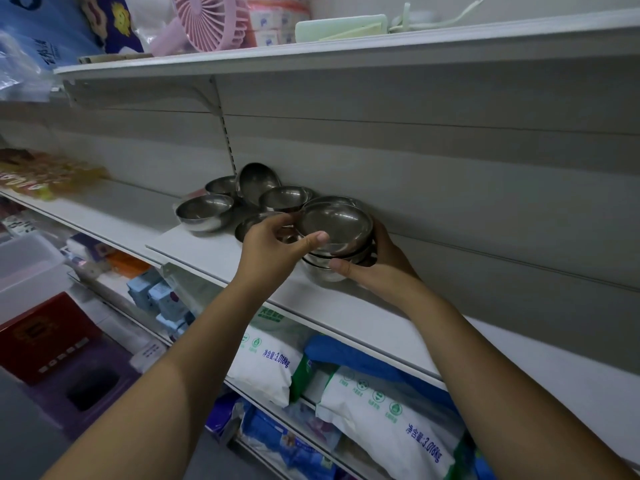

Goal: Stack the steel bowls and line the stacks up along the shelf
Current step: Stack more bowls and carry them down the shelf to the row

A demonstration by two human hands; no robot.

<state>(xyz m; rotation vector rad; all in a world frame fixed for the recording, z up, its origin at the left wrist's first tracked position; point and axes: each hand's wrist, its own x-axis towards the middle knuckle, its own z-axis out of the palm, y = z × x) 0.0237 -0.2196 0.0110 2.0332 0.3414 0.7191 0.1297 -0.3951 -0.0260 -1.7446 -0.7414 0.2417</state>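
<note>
A stack of steel bowls (334, 258) stands on the white shelf (214, 251) near the back wall. My left hand (277, 244) grips the rim of the top bowl (334, 225), thumb on its near edge. My right hand (370, 263) wraps around the lower bowls of the stack from the right, thumb in front. Loose steel bowls lie to the left: one upright (204, 211), one behind it (221, 185), one leaning on its side (258, 180), one upright (285, 197), and one partly hidden behind my left hand (249, 225).
The upper shelf (346, 46) overhangs, carrying a pink fan (211, 20) and packets. White bags (270, 355) and boxes fill the shelf below. Snack packets (41, 174) lie at the far left of the bowl shelf. A red box (45, 337) sits low left.
</note>
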